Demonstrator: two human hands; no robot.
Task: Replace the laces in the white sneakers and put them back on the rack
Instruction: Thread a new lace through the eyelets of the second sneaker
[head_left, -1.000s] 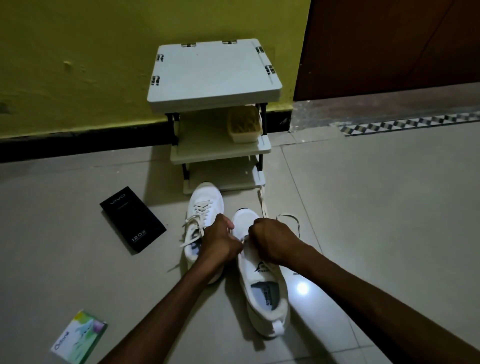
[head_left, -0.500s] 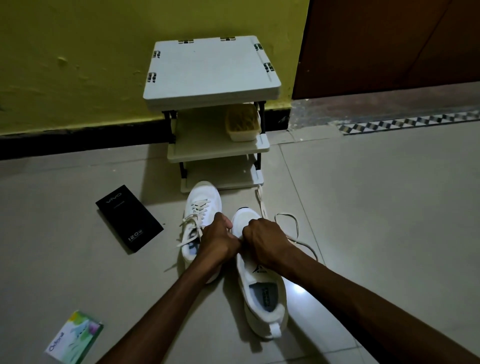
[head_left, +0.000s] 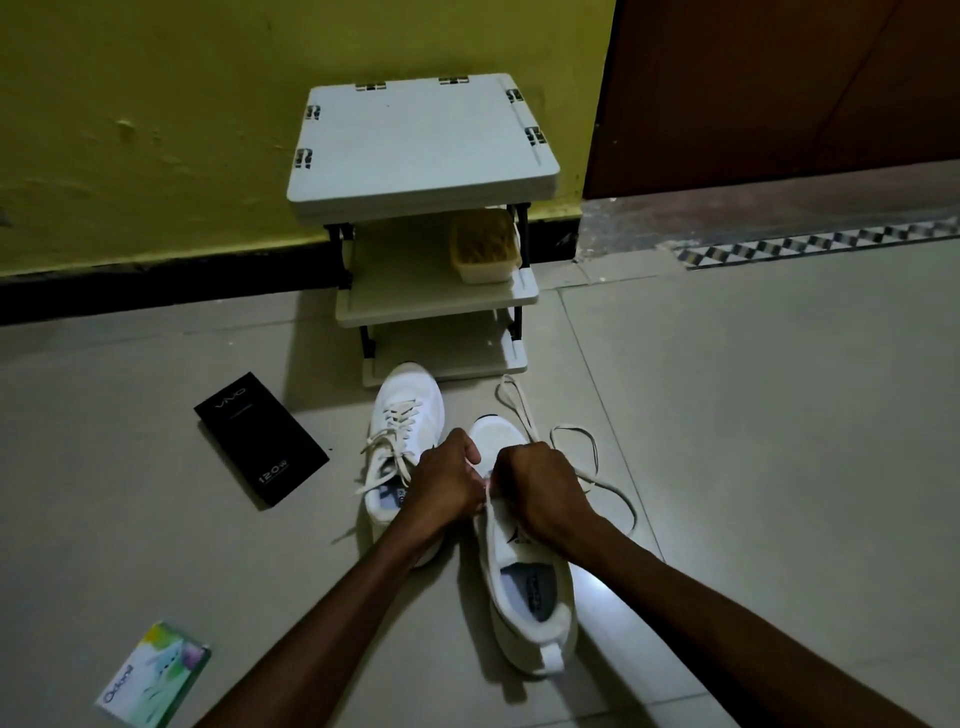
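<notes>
Rack (head_left: 423, 140) stands beyond the hands. One sneaker (head_left: 530, 597) lies under both hands. Left hand (head_left: 447, 480) and right hand (head_left: 537, 491) pinch the lace (head_left: 521, 410), apparently at an eyelet. More slack now trails beside the right hand than before, so threading continues and racking is pending.

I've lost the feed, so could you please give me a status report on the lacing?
Both busy: left hand and right hand pinching the lace over the near sneaker. Laced far sneaker beside it, both off the rack. Nothing in the way.
</notes>
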